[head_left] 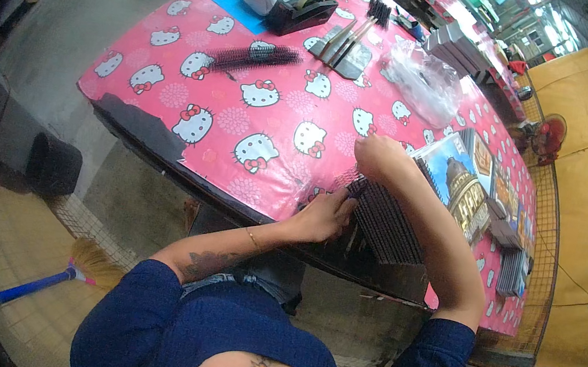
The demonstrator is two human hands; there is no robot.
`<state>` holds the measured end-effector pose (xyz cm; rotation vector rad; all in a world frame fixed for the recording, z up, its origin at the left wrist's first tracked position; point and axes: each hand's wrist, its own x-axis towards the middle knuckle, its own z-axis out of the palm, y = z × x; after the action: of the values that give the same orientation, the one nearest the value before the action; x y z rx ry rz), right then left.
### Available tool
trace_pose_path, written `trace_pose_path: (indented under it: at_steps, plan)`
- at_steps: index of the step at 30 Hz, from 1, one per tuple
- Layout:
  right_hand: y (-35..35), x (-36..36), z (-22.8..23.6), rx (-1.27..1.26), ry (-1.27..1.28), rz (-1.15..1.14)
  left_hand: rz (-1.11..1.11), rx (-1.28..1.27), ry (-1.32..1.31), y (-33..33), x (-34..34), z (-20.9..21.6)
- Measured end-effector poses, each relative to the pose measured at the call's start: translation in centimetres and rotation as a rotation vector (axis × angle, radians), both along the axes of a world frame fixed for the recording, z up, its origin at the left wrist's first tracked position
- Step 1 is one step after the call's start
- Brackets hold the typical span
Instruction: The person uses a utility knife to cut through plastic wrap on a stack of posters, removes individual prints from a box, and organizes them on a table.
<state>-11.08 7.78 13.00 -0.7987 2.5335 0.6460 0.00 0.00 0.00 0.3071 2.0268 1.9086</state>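
Note:
A stack of spiral-bound notebooks (388, 224) stands at the table's front edge, its black wire spines facing me. My left hand (325, 217) is closed at the stack's left end, fingers bent against a small dark piece at the top corner. What they grip is too small to make out. Just beyond, my right hand (383, 157) is curled with its fingers pressed together above the table. Whatever it may hold is hidden. My right forearm crosses over the stack and covers part of it. Right of that arm lie notebooks with a printed picture cover (461, 184).
Black binding coils (255, 60) lie on the pink patterned tablecloth (232, 117). Farther back are a tape dispenser (300, 16), brushes (350, 40) and a clear plastic bag (430, 86). More notebook stacks (513, 271) line the right side. A broom (79, 275) lies on the floor.

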Motion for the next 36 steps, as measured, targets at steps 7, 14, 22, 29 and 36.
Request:
trace_pose_path:
  at_steps: [7, 14, 22, 29, 36]
  plan:
    - [0.7, -0.2, -0.5, 0.015, -0.014, 0.099, 0.093, -0.022, 0.219, 1.2, -0.5, -1.2]
    - [0.8, -0.2, -0.9, -0.032, 0.022, 0.073, 0.146, -0.015, 0.285, 1.2, -0.8, -1.1]
    - [0.0, 0.0, -0.7, -0.042, -0.014, 0.091, 0.080, 0.043, 0.149, 0.9, -0.2, -2.6]
    - [-0.1, -0.2, -1.5, -0.012, -0.006, 0.064, 0.120, -0.104, 0.274, 1.1, -1.4, -3.2]
    - [0.7, -0.6, -2.4, -0.042, -0.011, 0.082, 0.117, 0.060, 0.197, 0.2, -0.5, -2.2]
